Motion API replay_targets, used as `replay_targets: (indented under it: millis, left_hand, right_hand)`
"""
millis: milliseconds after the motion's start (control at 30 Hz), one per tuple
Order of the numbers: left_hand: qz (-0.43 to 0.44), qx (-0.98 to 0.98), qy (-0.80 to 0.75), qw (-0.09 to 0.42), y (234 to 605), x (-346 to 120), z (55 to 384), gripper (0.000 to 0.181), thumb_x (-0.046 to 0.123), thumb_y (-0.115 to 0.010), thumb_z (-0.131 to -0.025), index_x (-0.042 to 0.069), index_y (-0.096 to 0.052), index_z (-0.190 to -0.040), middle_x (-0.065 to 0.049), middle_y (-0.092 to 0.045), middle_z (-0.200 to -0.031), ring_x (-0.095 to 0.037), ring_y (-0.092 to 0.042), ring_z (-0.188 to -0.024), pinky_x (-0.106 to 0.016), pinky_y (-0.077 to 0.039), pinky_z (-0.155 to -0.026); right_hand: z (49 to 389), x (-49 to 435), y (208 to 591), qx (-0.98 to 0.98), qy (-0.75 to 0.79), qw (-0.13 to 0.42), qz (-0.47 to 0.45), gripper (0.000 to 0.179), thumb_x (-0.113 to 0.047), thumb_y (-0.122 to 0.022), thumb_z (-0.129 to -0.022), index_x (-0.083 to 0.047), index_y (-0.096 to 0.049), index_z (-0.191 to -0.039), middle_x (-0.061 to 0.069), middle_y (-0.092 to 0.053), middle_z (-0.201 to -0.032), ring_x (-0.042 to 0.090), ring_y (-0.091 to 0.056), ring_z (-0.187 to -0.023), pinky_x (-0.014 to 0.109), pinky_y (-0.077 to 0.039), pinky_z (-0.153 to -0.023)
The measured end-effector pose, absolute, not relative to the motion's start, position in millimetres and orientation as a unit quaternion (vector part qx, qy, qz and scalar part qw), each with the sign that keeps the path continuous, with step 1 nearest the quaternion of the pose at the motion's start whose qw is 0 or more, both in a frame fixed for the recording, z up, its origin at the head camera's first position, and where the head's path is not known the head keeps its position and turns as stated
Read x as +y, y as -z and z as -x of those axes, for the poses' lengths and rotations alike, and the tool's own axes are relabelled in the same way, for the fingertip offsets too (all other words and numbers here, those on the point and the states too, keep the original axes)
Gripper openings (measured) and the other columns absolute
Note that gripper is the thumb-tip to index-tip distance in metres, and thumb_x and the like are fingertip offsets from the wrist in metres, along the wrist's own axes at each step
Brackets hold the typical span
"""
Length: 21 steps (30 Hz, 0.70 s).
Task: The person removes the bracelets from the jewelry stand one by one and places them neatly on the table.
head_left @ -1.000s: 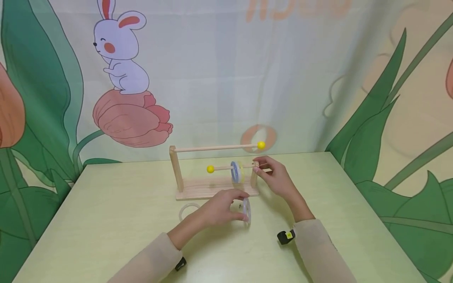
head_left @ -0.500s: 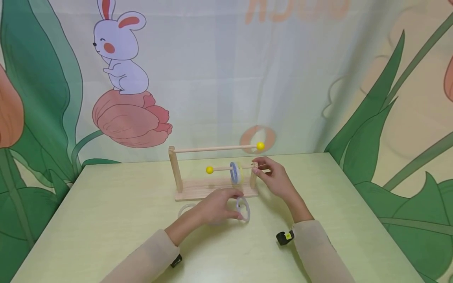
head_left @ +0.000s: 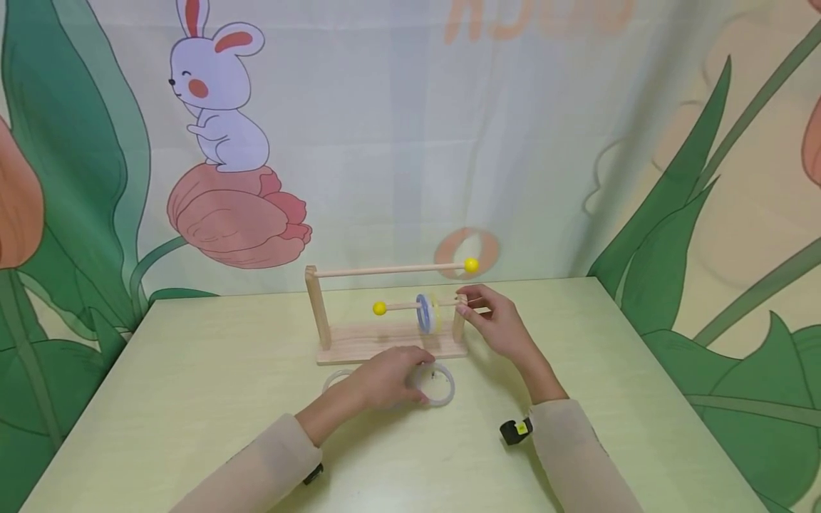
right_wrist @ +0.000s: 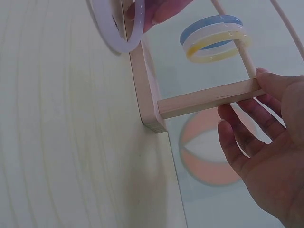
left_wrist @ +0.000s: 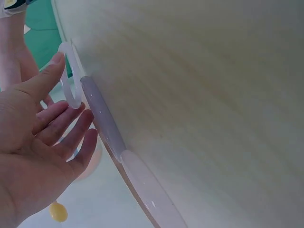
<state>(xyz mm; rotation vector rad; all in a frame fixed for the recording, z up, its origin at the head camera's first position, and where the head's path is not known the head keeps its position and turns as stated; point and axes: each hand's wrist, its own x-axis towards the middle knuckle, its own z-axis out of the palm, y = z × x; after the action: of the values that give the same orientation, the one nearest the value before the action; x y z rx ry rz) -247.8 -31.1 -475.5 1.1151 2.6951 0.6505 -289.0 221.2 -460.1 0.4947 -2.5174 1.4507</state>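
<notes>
My left hand (head_left: 385,377) pinches a pale translucent bangle (head_left: 452,387) between thumb and fingertips, in front of a wooden stand (head_left: 378,349). In the left wrist view this bangle (left_wrist: 76,90) shows nearly edge-on. At the stand's short right post, my right hand (head_left: 497,320) grips the top, thumb above and fingers behind. The lower rod, tipped with a yellow ball (head_left: 380,308), carries a blue bangle (right_wrist: 211,21), a white bangle (right_wrist: 199,34) and a yellow bangle (right_wrist: 213,58). The upper rod (head_left: 391,270) bears none.
A lavender bangle (left_wrist: 102,116) and a whitish bangle (left_wrist: 152,190) lie on the pale table (head_left: 192,399) before the stand, partly hidden by my left hand in the head view. A printed curtain (head_left: 365,142) hangs behind the table.
The bangle in my left hand has turned from nearly edge-on to showing its round face in the head view, and has shifted slightly left. My right hand stays on the post.
</notes>
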Motion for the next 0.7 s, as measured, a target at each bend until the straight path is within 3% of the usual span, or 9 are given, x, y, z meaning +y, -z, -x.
replay_targets:
  millis: [700]
  left_hand:
    - [-0.397, 0.899, -0.176, 0.056, 476.7, -28.7, 242.4, 0.064, 0.036, -0.085, -0.079, 0.010, -0.060, -0.132, -0.001, -0.064, -0.127, -0.020, -0.055, -0.114, -0.032, -0.049, -0.095]
  right_hand:
    - [288.9, 222.1, 461.0, -0.857, -0.476, 0.099, -0.172, 0.031, -0.032, -0.064, -0.098, -0.021, -0.062, -0.128, 0.001, -0.066, -0.118, 0.022, -0.064, -0.107, 0.041, -0.056, -0.087]
